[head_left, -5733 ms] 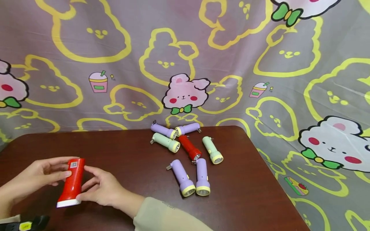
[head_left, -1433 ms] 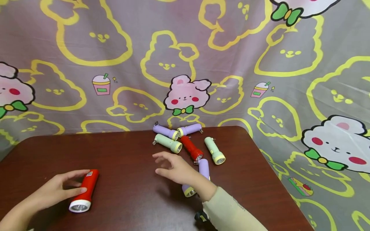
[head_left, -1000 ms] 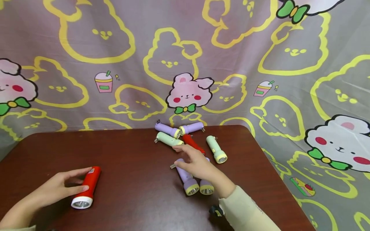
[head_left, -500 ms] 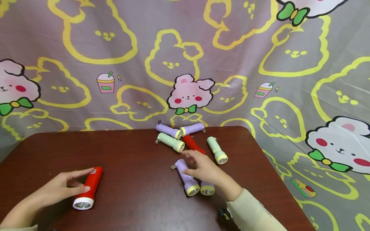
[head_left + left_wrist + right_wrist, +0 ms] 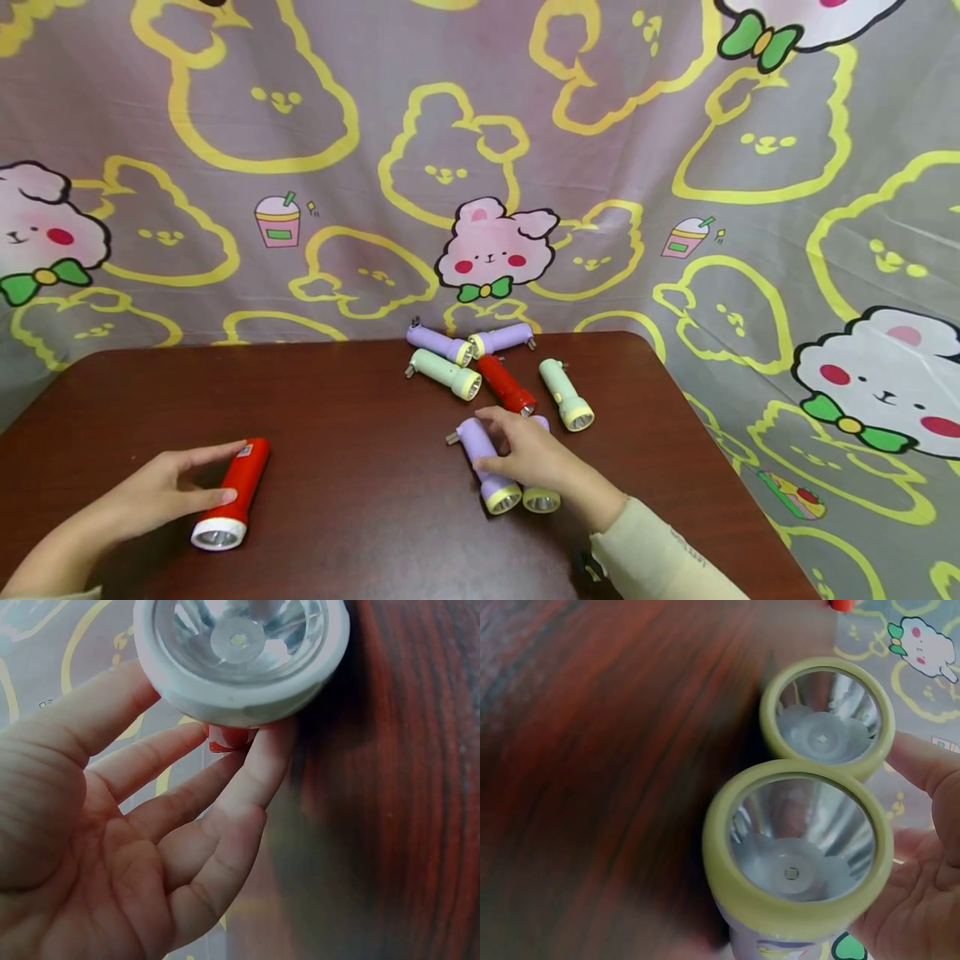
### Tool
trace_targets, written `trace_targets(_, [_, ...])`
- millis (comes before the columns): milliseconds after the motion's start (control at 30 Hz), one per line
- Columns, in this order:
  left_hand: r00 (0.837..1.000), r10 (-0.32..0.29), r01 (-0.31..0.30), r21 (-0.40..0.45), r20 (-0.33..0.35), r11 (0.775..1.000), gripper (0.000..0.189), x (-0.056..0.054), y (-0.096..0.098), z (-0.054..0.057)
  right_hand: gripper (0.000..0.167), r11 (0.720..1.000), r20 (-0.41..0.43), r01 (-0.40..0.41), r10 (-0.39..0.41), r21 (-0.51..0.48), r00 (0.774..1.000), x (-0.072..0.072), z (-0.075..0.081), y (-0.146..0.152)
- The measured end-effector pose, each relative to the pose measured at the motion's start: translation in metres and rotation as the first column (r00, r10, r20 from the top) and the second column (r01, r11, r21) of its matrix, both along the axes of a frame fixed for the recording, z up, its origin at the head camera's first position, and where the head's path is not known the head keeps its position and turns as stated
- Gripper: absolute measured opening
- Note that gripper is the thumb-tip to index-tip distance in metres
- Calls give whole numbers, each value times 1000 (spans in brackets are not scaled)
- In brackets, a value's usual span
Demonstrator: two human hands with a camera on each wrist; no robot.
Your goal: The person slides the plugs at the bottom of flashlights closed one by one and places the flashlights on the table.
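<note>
In the head view a red flashlight (image 5: 243, 479) with a white head lies at the left of the table, lens toward me. My left hand (image 5: 168, 492) holds it, thumb on its side and forefinger at its rear end; the left wrist view shows fingers curled behind its white head (image 5: 240, 705). Two purple flashlights lie side by side at centre right. My right hand (image 5: 543, 454) is over them, thumb and fingers around the left purple flashlight (image 5: 475, 440). It partly hides the right purple flashlight (image 5: 542, 500). Both yellow rims fill the right wrist view, thumb against the upper rim (image 5: 885, 697).
Behind the right hand lie another red flashlight (image 5: 506, 383), two pale green ones, the left green flashlight (image 5: 438, 371) and the right green flashlight (image 5: 562, 392), and two purple flashlights, including the farthest-right purple flashlight (image 5: 506, 337). A patterned curtain (image 5: 337, 183) borders the dark wooden table (image 5: 337, 417).
The red flashlight, earlier lifted between both hands, now lies on the table under the left hand. The right hand has gone rightward and down onto the purple flashlight.
</note>
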State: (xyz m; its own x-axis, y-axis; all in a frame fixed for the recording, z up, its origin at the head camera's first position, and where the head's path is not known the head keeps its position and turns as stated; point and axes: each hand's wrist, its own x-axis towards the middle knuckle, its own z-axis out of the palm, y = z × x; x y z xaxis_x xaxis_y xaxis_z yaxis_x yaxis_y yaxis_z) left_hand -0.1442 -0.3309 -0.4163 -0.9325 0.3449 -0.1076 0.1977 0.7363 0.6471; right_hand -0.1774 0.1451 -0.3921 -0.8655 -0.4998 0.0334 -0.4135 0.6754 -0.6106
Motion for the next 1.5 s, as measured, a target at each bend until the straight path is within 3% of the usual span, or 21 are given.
trace_targets(300, [1000,-26,26,-43,-1,999,64,-6,-3,2,67,1000,10,10,-10,26,1000,-1,-4,-2])
trace_targets(500, [999,-44,44,-2,24,999,64,-6,-6,1,68,998,30,24,-26,64,999,0,-5,-4])
trace_targets(900, [1000,-2,3,-40,31,999,66,-5,-3,1,66,999,63,45,-46,12,997,-1,-7,-6])
trace_targets(1300, [997,-46,42,66,67,997,67,-3,-2,-2,62,994,74,107,-106,-7,992,-2,-10,-8])
trace_targets(1500, [995,-7,5,15,95,1000,68,-4,-3,1,59,993,53,113,-111,-38,992,-2,-10,-6])
